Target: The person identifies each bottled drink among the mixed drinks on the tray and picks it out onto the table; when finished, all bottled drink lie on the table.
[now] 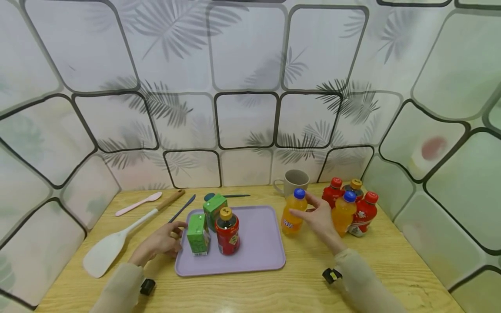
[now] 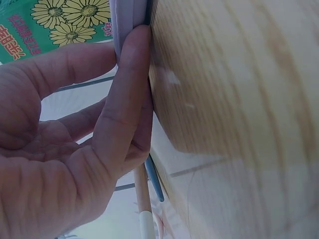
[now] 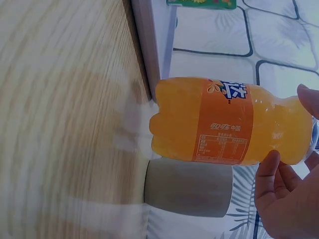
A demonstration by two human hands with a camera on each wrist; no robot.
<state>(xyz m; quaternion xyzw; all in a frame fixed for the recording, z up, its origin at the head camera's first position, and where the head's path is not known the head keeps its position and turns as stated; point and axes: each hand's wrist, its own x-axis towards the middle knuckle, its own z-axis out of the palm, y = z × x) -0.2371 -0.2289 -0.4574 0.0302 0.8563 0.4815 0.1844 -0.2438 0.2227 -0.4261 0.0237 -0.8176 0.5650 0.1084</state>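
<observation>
My right hand pinches an orange soda bottle with a blue cap near its neck. Upright in the head view, the bottle is just right of the lilac tray; in the right wrist view its base is close over the wood. At the tray's left edge, my left hand grips the rim between thumb and fingers. On the tray stand two green drink cartons and a dark bottle with a red label and yellow cap.
Behind the soda bottle stands a grey mug. At right cluster another orange bottle, red bottles and a yellow-capped bottle. Left and behind the tray lie a white spatula, a pink spoon and dark blue utensils.
</observation>
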